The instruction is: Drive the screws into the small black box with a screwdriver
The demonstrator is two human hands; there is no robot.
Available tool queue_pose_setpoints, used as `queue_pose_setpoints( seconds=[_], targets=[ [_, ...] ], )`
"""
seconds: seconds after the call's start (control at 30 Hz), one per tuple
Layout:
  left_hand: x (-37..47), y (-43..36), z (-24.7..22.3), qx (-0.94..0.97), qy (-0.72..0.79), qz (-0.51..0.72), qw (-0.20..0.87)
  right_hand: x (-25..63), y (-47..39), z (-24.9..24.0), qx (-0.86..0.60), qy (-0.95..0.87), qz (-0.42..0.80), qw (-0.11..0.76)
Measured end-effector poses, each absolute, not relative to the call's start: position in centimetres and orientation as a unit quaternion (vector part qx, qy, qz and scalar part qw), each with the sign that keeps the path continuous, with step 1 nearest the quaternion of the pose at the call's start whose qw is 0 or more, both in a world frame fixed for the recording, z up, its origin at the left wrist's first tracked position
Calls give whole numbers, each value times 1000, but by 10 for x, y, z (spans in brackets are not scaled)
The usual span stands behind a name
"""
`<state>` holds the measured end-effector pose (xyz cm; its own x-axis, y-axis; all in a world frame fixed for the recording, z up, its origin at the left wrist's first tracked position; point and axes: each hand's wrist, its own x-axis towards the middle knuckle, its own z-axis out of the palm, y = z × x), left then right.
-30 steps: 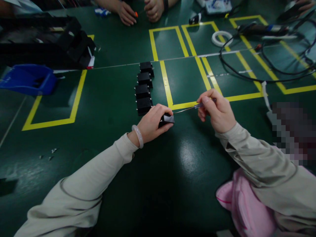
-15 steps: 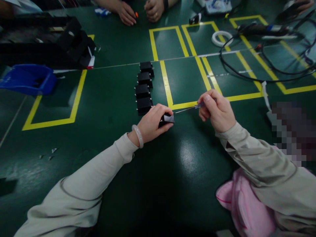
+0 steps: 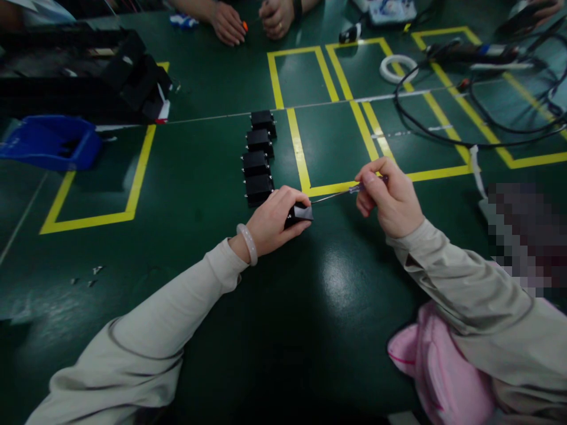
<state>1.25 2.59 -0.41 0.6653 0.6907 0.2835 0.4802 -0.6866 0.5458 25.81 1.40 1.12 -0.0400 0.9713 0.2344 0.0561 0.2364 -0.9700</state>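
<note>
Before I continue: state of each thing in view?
Small black block, gripped by left hand
Thin metal-shafted screwdriver, in right hand, tip at block
Four black rectangular blocks, lined up
White ring, lying flat
Long black cable, loosely looped
Small silvery pieces, scattered
Blue plastic bin, untouched

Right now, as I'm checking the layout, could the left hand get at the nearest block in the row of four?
Probably yes: the nearest block sits just beside the left hand, with nothing visible between them. That hand grips another black block, so it would likely need to let go first.
</note>
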Motion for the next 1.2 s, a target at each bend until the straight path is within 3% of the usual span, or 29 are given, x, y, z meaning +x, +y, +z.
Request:
queue_pose_setpoints(
  seconds=[1.2],
  targets=[
    [13,25,-2,883,340,233,225,258,13,12,-436,-584,439,526]
  ],
)
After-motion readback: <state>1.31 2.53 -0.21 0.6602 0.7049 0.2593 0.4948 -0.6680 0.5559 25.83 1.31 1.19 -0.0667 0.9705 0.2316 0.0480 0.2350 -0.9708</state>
